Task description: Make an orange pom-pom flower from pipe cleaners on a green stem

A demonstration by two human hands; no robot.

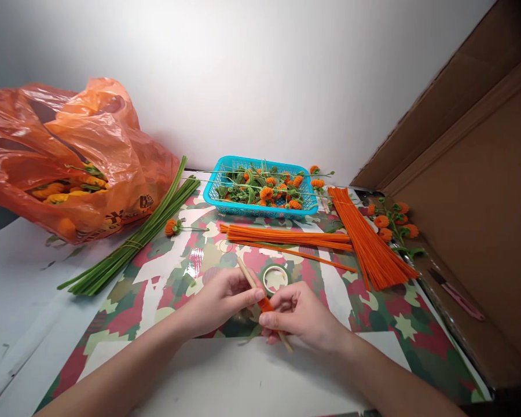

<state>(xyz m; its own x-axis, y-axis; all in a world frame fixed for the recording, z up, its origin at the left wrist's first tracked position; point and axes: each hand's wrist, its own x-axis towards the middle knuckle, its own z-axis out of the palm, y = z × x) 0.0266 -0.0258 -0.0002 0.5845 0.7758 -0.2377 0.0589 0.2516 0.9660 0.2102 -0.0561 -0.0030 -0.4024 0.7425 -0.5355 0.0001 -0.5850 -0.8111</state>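
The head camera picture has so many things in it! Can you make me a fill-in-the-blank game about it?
1. The left hand and right hand hold a thin, pale wooden stick with something coloured ____ on it.
2. Fuzzy orange flowers with ____ stems lie in the rectangular turquoise plastic basket.
3. The crinkly orange plastic bag is on the picture's ____ side.
Missing words: orange; green; left.

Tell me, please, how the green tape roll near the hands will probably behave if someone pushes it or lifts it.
The green tape roll would probably slide rather than roll, since it lies flat. The patterned cover shines in places, so sliding may be easy. Its wide open centre suggests that the roll is light for its size.
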